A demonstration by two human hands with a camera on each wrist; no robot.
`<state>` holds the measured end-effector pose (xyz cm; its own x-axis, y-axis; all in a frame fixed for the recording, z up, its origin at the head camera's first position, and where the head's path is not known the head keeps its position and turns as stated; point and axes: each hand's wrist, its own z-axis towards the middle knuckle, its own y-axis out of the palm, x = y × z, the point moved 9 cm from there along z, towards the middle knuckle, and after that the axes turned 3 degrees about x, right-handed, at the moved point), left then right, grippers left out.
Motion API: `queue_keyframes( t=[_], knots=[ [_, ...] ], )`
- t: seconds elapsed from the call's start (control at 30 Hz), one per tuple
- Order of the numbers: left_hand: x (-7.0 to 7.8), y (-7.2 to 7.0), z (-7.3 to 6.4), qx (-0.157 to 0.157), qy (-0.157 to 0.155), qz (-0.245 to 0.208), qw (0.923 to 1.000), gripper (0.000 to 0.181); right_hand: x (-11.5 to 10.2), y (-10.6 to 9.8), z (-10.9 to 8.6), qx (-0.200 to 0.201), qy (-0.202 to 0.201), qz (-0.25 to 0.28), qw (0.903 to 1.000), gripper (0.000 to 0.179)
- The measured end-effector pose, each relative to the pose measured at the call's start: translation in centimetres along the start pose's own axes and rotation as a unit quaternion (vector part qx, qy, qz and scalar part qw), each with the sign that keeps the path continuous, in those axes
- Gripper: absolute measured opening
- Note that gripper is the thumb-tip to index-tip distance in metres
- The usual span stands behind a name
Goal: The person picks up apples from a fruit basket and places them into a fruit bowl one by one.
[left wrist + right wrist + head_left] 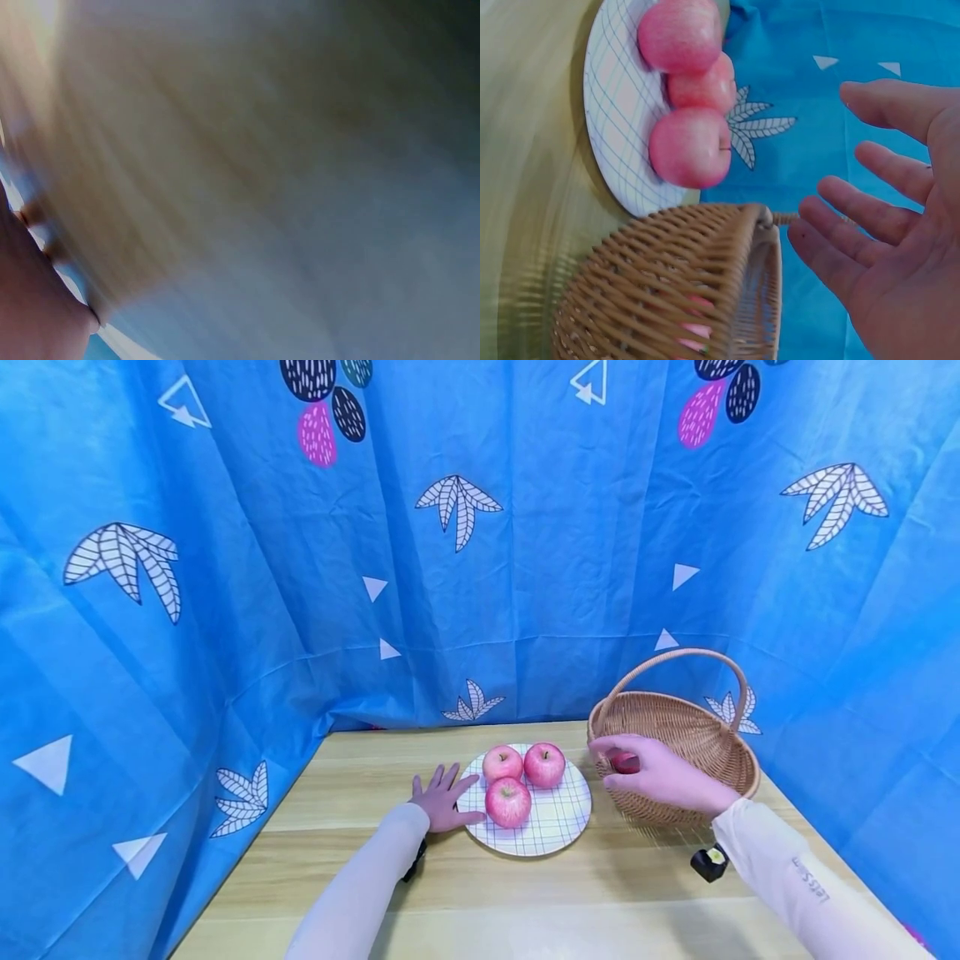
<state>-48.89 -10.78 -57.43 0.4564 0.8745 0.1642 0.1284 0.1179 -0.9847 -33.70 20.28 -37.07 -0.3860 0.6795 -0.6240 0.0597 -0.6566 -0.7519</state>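
Note:
My left hand (444, 800) lies with fingers spread at the left rim of a round white checked plate (564, 822), thumb and index finger reaching over its edge. Three pink-red apples (508, 802) sit grouped on the plate's left and back part. Over the left side of a wicker basket (675, 718) hovers my right hand (660, 770), fingers loosely bent and holding nothing, as the right wrist view shows. Below it a red apple (625, 762) shows inside the basket, its pink also visible through the weave. The left wrist view is mostly blurred tabletop.
The basket's arched handle (693, 652) rises behind my right hand. A light wooden table (480, 902) bears everything. Blue patterned cloth (480, 593) hangs behind and at both sides, close to the table's edges.

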Motion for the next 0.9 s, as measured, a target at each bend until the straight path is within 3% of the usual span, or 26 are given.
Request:
queue_keyframes(
  t=[0.17, 0.47, 0.7, 0.9],
  knots=[
    [0.1, -0.2, 0.0, -0.002, 0.0, 0.001, 1.0, 0.097, 0.5, -1.1, -0.1, -0.005, 0.007, 0.033, 0.9994, 0.049],
    [0.0, -0.1, -0.1, 0.003, 0.001, -0.003, 1.0, 0.097, 2.0, -3.2, 0.0, 0.008, 0.011, 0.013, 0.9998, 0.047],
    [-0.1, 0.2, -0.3, -0.002, 0.004, -0.006, 1.0, 0.098, 3.4, -4.5, -0.1, -0.002, 0.05, 0.031, 0.9983, 0.055],
    [0.0, -0.1, -0.3, 0.001, 0.007, -0.015, 0.9999, 0.098, 4.3, -5.6, 0.3, -0.004, 0.057, 0.024, 0.9981, 0.057]
  ],
)
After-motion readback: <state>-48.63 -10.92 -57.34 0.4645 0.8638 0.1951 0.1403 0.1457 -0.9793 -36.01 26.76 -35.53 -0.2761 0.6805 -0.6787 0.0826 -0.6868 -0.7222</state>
